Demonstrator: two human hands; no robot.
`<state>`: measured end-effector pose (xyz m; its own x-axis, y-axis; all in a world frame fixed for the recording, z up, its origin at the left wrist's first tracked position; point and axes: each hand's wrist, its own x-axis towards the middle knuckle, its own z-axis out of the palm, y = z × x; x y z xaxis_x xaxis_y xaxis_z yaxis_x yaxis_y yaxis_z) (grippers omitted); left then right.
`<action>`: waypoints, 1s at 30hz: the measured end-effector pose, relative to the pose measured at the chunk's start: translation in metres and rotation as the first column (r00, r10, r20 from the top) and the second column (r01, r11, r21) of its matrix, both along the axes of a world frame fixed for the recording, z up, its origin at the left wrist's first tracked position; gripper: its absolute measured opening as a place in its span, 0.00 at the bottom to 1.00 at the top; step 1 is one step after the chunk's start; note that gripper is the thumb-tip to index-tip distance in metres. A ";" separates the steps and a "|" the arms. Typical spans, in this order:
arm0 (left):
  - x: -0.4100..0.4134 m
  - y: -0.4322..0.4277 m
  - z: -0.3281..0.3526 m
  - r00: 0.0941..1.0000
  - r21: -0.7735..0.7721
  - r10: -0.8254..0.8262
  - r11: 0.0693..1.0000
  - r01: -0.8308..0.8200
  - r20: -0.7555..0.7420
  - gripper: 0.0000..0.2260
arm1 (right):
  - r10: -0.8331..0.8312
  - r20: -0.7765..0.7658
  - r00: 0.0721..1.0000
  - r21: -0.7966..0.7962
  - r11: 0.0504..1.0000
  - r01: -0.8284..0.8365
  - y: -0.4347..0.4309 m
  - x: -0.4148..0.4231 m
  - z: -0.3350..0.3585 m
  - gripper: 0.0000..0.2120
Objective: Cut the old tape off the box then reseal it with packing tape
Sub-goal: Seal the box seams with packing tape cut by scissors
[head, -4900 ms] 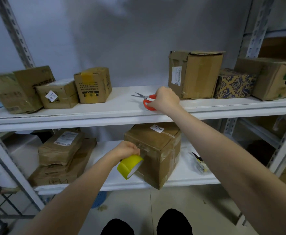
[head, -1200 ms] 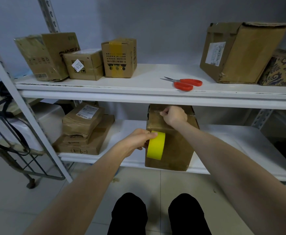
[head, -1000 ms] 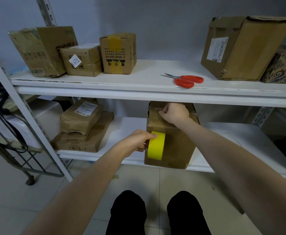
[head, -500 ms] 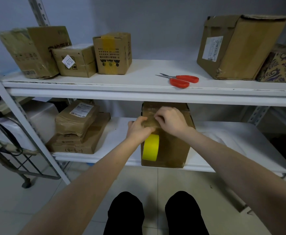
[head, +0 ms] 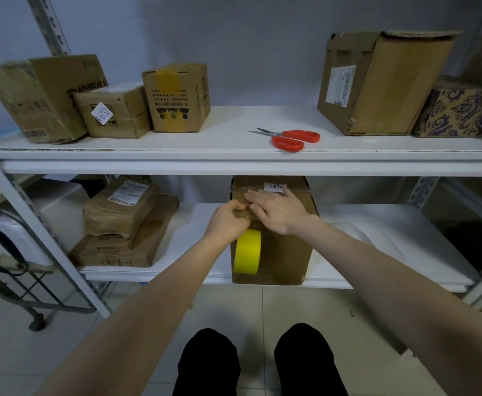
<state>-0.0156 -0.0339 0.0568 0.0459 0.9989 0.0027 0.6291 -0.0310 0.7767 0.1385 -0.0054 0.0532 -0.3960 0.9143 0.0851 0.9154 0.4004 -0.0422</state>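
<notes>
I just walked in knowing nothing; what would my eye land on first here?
The bright yellow tape roll, held by the left hand against the front of a brown box on the lower shelf, stands out most. The right hand lies flat on that box's top. Red-handled scissors lie on the shelf above.

White metal shelving unit (head: 234,162), two boards, perforated grey uprights (head: 51,22). Plain grey-blue wall (head: 248,38) behind; pale tiled floor (head: 291,307) below. Black wire-frame trolley (head: 33,298) on castors, far left.
</notes>
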 end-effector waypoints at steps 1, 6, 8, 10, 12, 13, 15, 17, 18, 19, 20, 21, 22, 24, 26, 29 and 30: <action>0.000 0.000 0.001 1.000 -0.001 0.000 1.000 0.000 -0.008 0.17 | -0.051 0.021 0.999 -0.026 0.998 0.051 0.005 -0.002 0.002 0.24; -0.004 -0.005 0.005 1.000 -0.075 -0.011 0.997 0.011 0.005 0.20 | -0.233 0.054 0.971 -0.049 0.971 0.236 0.009 0.000 0.010 0.26; -0.006 -0.006 0.007 0.999 -0.112 -0.012 0.994 0.018 0.051 0.21 | -0.470 -0.038 0.882 -0.108 0.879 0.464 0.007 0.015 0.006 0.31; -0.009 -0.008 0.005 0.993 -0.119 0.055 0.992 -0.042 0.106 0.23 | -0.642 -0.236 0.730 -0.240 0.766 0.596 0.001 0.033 0.000 0.33; -0.011 -0.009 0.002 0.976 -0.161 0.160 0.978 -0.136 0.145 0.22 | -0.647 -0.414 0.641 -0.303 0.762 0.573 -0.003 0.040 0.000 0.28; -0.010 -0.009 0.000 0.968 -0.205 0.195 0.965 -0.161 0.159 0.19 | -0.619 -0.453 0.642 -0.288 0.783 0.552 -0.007 0.040 0.002 0.24; -0.008 -0.010 0.000 0.967 -0.239 0.206 0.957 -0.167 0.152 0.11 | -0.589 -0.469 0.659 -0.236 0.802 0.549 -0.018 0.039 0.006 0.16; -0.011 -0.007 -0.001 0.965 -0.214 0.222 0.958 -0.189 0.140 0.09 | -0.580 -0.472 0.664 -0.199 0.804 0.560 -0.028 0.036 0.009 0.13; -0.014 -0.007 0.000 0.963 -0.200 0.227 0.960 -0.197 0.144 0.09 | -0.576 -0.461 0.675 -0.173 0.805 0.567 -0.033 0.034 0.009 0.13; -0.015 -0.008 0.000 0.962 -0.195 0.226 0.961 -0.194 0.154 0.09 | -0.574 -0.443 0.689 -0.150 0.805 0.574 -0.040 0.034 0.010 0.14; -0.017 -0.009 0.001 0.960 -0.185 0.219 0.965 -0.187 0.172 0.09 | -0.575 -0.419 0.703 -0.138 0.806 0.576 -0.045 0.033 0.010 0.15; -0.019 -0.010 0.002 0.960 -0.174 0.216 0.967 -0.185 0.180 0.12 | -0.586 -0.383 0.714 -0.140 0.801 0.582 -0.050 0.031 0.012 0.16; -0.020 -0.012 0.004 0.962 -0.170 0.207 0.969 -0.177 0.178 0.16 | -0.617 -0.311 0.723 -0.149 0.783 0.604 -0.054 0.027 0.014 0.18; -0.022 -0.013 0.004 0.966 -0.178 0.222 0.964 -0.197 0.133 0.19 | -0.648 -0.122 0.752 -0.106 0.761 0.639 -0.058 0.013 0.020 0.23; -0.022 -0.014 0.001 0.969 -0.177 0.235 0.960 -0.219 0.079 0.13 | -0.540 -0.125 0.832 -0.007 0.839 0.543 -0.056 -0.003 0.022 0.25; -0.018 -0.022 -0.006 0.966 -0.233 0.234 0.951 -0.203 0.112 0.16 | -0.227 -0.251 0.941 -0.023 0.973 0.229 -0.051 -0.022 0.019 0.22; -0.019 -0.024 -0.009 0.960 -0.248 0.238 0.949 -0.196 0.150 0.16 | -0.184 -0.236 0.954 -0.055 0.983 0.176 -0.049 -0.027 0.016 0.21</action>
<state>-0.0342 -0.0579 0.0476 -0.1523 0.9592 -0.2384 0.4535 0.2821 0.8454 0.1117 -0.0546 0.0692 -0.1966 0.9724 0.1256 0.9337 0.2247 -0.2786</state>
